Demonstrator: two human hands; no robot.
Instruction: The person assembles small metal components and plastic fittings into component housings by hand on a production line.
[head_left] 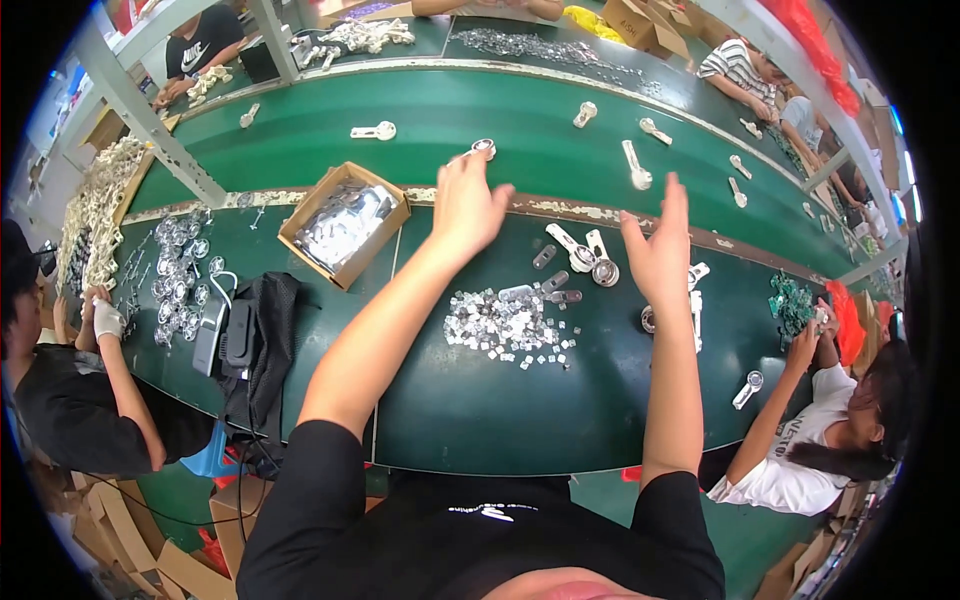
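My left hand (466,205) reaches over the far edge of the table, its thumb apart from its fingers. The fingertips are at a white round-headed part (484,147) on the green belt (300,130); whether they touch it I cannot tell. My right hand (660,250) is raised with fingers stretched and nothing in it. Between my forearms lies a pile of small clear square pieces (495,325). Just beyond it are grey oval pieces (569,297) and white handled parts (568,243) with round heads. More white parts (697,320) lie beside my right forearm, partly hidden by it.
A cardboard box (312,266) of shiny flat pieces stands left of my left forearm. Further left lie clear round pieces (175,290), a power bank (240,335) and black cloth (275,355). Co-workers sit on both sides. Metal posts (150,120) rise beyond the table.
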